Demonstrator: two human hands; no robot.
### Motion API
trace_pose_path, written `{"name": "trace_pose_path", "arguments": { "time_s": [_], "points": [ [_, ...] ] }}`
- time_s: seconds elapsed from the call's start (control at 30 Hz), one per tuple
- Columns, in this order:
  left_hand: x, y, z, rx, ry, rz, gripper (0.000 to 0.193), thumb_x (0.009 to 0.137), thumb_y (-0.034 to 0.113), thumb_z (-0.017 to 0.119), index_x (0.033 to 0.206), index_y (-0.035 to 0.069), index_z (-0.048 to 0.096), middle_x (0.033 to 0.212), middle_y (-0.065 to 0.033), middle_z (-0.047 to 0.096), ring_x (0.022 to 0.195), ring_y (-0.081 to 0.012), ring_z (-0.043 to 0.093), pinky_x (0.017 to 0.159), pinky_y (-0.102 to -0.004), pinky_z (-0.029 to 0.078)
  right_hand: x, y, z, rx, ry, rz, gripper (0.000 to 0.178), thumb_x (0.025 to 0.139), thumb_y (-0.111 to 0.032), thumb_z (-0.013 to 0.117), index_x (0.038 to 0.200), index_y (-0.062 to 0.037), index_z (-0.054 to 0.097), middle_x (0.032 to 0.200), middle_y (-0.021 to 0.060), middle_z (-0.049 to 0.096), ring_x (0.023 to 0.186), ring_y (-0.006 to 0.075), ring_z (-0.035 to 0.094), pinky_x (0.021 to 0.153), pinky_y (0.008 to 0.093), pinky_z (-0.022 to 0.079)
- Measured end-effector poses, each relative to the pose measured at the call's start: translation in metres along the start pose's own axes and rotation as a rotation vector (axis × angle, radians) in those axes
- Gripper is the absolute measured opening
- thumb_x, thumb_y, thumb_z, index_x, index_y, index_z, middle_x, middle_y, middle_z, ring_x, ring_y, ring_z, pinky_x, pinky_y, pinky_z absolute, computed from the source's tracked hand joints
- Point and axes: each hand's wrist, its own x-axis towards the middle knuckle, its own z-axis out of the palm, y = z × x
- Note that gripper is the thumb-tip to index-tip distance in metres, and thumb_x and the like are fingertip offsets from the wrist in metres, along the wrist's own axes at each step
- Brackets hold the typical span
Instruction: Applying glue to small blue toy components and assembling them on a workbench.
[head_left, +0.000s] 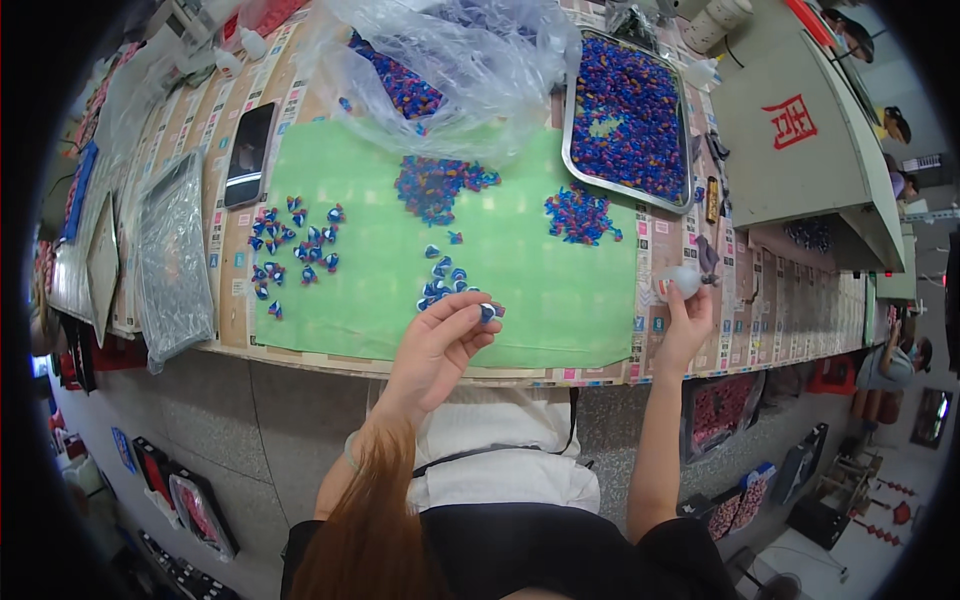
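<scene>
Over the near edge of a green mat [540,290], my left hand [432,348] pinches a small blue-and-white plastic piece [488,312] between thumb and fingers. Just beyond those fingers lies a cluster of similar blue-and-white pieces [438,285]. Off the mat's right edge, my right hand [684,332] grips a small white squeeze bottle [677,280], tipped on its side with its dark nozzle pointing right. Several more assembled-looking pieces [312,250] are spread over the mat's left part. Loose blue and red bits form one pile [430,188] at the back middle and another [580,215] at the right.
A metal tray [626,190] full of blue and red bits stands at the back right, beside a large grey box [790,130]. A clear plastic bag [480,80] of bits lies behind the mat. A phone [250,155] and a plastic-wrapped flat tray [175,260] lie left.
</scene>
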Motion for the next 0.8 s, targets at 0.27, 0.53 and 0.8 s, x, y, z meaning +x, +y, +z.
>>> {"name": "trace_pose_path", "arguments": {
  "time_s": [0.27,0.53,0.8],
  "points": [
    [0.005,-0.006,-0.003,-0.03,-0.013,0.006,0.014,0.082,0.006,0.048,0.095,0.003,0.052,0.084,-0.006,0.057,0.077,-0.0127,0.056,0.069,-0.0239,0.046,-0.065,-0.058,0.041,0.233,-0.375,0.308,0.027,0.072,0.0,0.055,0.097,-0.0001,0.046,0.086,0.0065,0.053,0.077,0.0138,0.052,0.066,0.0245,0.044],
    [0.004,-0.008,-0.011,-0.024,-0.01,0.01,0.014,0.081,0.006,0.05,0.094,0.002,0.053,0.084,-0.0049,0.057,0.075,-0.0109,0.055,0.069,-0.0226,0.045,-0.093,-0.083,0.067,0.177,-0.426,-0.108,0.032,0.063,-0.002,0.066,0.089,-0.0022,0.047,0.089,0.0053,0.045,0.076,0.0104,0.045,0.066,0.0202,0.038],
    [0.001,-0.006,-0.011,-0.024,-0.019,-0.011,0.013,0.081,0.006,0.05,0.093,0.001,0.053,0.08,-0.0032,0.055,0.071,-0.0092,0.053,0.068,-0.0219,0.044,-0.097,-0.088,0.073,0.002,-0.451,-0.102,0.028,0.064,-0.009,0.066,0.082,-0.0018,0.045,0.079,0.0027,0.043,0.072,0.0096,0.041,0.067,0.0206,0.033]
  ]
}}
